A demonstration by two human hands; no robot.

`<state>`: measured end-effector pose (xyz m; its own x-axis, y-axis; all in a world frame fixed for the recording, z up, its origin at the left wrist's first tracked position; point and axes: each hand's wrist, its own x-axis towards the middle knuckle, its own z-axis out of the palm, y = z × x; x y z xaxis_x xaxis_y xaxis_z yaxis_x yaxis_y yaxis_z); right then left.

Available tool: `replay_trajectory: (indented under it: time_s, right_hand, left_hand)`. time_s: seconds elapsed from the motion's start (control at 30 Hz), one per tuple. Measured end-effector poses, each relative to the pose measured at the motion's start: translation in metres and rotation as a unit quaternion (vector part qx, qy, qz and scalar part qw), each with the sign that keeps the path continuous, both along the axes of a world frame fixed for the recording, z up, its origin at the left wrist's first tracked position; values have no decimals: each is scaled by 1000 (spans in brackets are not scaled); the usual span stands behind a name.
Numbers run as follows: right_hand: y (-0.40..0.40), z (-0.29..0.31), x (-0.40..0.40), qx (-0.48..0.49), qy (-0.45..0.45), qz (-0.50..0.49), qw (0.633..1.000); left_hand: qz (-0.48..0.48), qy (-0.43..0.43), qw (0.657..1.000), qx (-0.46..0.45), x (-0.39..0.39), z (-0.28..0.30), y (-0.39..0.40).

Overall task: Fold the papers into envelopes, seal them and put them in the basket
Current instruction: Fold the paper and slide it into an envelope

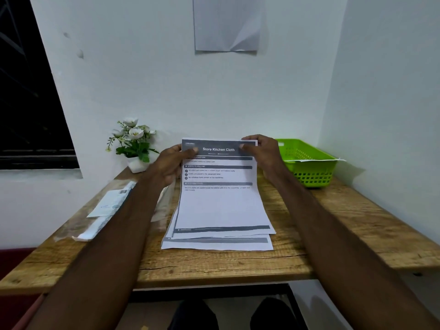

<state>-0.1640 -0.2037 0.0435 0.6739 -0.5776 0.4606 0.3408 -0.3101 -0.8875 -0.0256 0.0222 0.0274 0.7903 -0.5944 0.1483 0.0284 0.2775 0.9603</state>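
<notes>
A printed sheet point(220, 206) headed "Store Kitchen Cloth" lies on top of a small stack of papers point(214, 244) in the middle of the wooden table point(333, 229). My left hand point(170, 164) pinches the sheet's far left corner, thumb on top. My right hand point(260, 151) pinches its far right corner. The sheet's far edge is lifted slightly off the stack. A green plastic basket point(309, 172) stands at the back right of the table, with a white paper point(314, 160) resting across its rim.
A small white pot of artificial flowers point(134, 144) stands at the back left. Clear plastic packets with labels point(104, 208) lie along the left side. A blank sheet point(226, 25) hangs on the wall above. Walls close in behind and on the right.
</notes>
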Motion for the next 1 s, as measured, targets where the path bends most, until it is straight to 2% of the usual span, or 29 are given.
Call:
replay_trajectory:
  time_s: [0.1,0.2,0.33,0.47,0.53,0.73,0.83,1.0]
  right_hand:
    - [-2,-2,3,33,-4,5,999]
    - [-5,-3,3,49,-16,0,999]
    - [-5,1,-1,75,-25,17,997]
    - [-2,6,-11,61,-26,66,996]
    - [-1,7,-17,34,-13,81,996]
    - [-5,10,-27,-131,29,113,984]
    - [-11,9,-29,-169,47,123,977]
    - [-16,4,-24,-215,65,82,971]
  left_hand:
    - [-92,0,992,88,0,-9,3]
    - [-117,-10,984,132,1,-15,1]
    - [-98,4,987,128,4,-18,-1]
    - [-87,12,990,113,7,-18,-2]
    - [-87,25,992,93,9,-17,-1]
    - [-99,57,993,31,8,-12,-1]
    - [-105,66,992,30,7,-9,1]
    - [-92,95,991,3,8,-8,1]
